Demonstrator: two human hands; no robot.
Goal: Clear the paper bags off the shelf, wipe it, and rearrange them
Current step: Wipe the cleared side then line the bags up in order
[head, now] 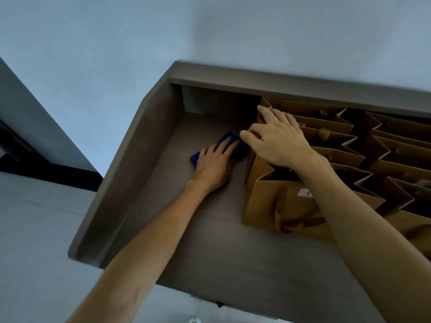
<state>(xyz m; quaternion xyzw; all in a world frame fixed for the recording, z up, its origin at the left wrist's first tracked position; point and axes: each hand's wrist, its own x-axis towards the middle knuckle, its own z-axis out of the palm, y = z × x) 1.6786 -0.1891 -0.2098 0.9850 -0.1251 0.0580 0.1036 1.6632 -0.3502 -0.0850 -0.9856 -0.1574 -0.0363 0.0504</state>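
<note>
A grey-brown wooden shelf (210, 248) opens toward me, its left half bare. My left hand (215, 163) lies flat with straight fingers on a blue cloth (241, 149), pressing it to the shelf floor near the back. Several brown paper bags (263, 206) stand in rows along the right half. My right hand (277, 138) reaches over the tops of the left row, its fingers curled over the bags' upper left edges near the back. The nearest bag shows a handle and a small white label.
The shelf's left side wall (130, 159) and top board (279, 81) box in the space. A second row of paper bags (396, 155) fills the far right. Pale wall lies above and to the left, with a dark strip (46, 169) at the left.
</note>
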